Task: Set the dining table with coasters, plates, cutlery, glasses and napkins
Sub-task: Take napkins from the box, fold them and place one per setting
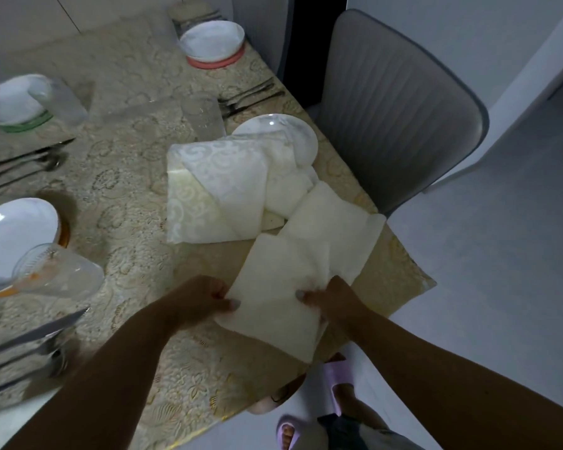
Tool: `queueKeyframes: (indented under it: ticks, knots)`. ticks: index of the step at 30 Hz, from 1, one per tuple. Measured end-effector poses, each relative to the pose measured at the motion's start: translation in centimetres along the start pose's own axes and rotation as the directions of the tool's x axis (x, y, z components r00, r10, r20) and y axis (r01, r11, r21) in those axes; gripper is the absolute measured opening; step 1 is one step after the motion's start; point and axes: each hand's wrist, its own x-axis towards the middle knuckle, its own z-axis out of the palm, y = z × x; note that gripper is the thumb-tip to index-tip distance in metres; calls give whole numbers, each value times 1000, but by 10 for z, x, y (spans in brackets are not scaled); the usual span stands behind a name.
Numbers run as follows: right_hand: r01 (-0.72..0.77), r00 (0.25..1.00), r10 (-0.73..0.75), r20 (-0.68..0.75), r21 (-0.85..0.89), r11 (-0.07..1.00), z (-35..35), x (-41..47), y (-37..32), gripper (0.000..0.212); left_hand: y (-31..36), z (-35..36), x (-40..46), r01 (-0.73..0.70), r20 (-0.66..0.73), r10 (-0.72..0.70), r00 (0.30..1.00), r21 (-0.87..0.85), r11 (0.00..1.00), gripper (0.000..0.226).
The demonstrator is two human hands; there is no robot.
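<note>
Both hands hold 1 white napkin (pixel 275 298) at the near right corner of the table (pixel 127 177). The left hand (pixel 202 300) pinches its left edge with the thumb on top. The right hand (pixel 329 300) pinches its right side the same way. More napkins (pixel 228 186) lie in a loose pile just behind it, and the pile partly covers a white plate (pixel 290 138) by the right edge. A glass (pixel 203 116) stands just behind the pile, with forks and knives (pixel 247 95) beyond it. At the far right corner a plate sits on a pink coaster (pixel 215 61). Along the left edge are 2 more plates; the far one rests on what may be a green coaster (pixel 26 123), though it is blurry. A grey chair (pixel 394 105) stands near the right edge.
</note>
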Motion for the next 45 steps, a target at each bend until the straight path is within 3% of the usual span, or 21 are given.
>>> queueKeyframes:
  ticks: [2, 5, 11, 14, 17, 20, 24, 27, 30, 32, 35, 40, 42, 45]
  knots:
    - [-17, 995, 21, 95, -38, 999, 3, -4, 7, 71, -17, 10, -19, -29, 13, 29, 999, -29, 999, 27]
    - [-33, 988, 41, 152, -52, 998, 7, -11, 19, 68, -33, 26, -45, -116, -7, 116, 993, -85, 990, 20]
    - [149, 985, -159, -61, -147, 978, 0, -13, 30, 44, -26, 43, -46, -259, -58, 252, 966, -206, 944, 38]
    - [210, 951, -242, -191, -172, 963, -10, -6, 18, 48, -20, 45, -32, -284, -121, 267, 956, -158, 946, 31]
    - [196, 932, -255, -257, -234, 952, -19, 13, 4, 46, -17, 48, -13, -239, -197, 212, 957, -127, 963, 10]
    - [35, 936, -172, -307, -404, 914, -24, 30, -6, 48, -12, 52, 2, -161, -294, 157, 943, 9, 987, 28]
    - [-11, 919, -170, -355, -456, 890, -24, 41, -11, 46, -3, 55, 8, -93, -367, 145, 919, 156, 983, 31]
    - [28, 873, -273, -404, -518, 855, -23, 42, -9, 31, -1, 57, 11, -60, -374, 129, 918, 191, 980, 34]
    - [168, 827, -441, -348, -595, 786, -22, 41, -11, 20, 1, 57, 13, -42, -355, 124, 926, 229, 973, 30]
    - [184, 823, -446, -352, -578, 795, -24, 43, -12, 22, 7, 57, 15, -9, -341, 106, 934, 276, 961, 27]
    - [102, 829, -373, -416, -543, 834, -30, 50, -14, 38, 23, 56, 19, 77, -405, 88, 910, 374, 924, 42]
    - [25, 860, -328, -391, -609, 793, -35, 56, -19, 34, 59, 51, 52, -61, -540, 218, 813, 293, 954, 55]
    - [14, 847, -326, -421, -594, 804, -35, 58, -20, 36, 75, 49, 68, -86, -556, 179, 812, 190, 978, 55]
    - [3, 836, -332, -436, -602, 798, -37, 60, -21, 36, 86, 47, 86, -27, -544, 13, 839, -18, 999, 55]
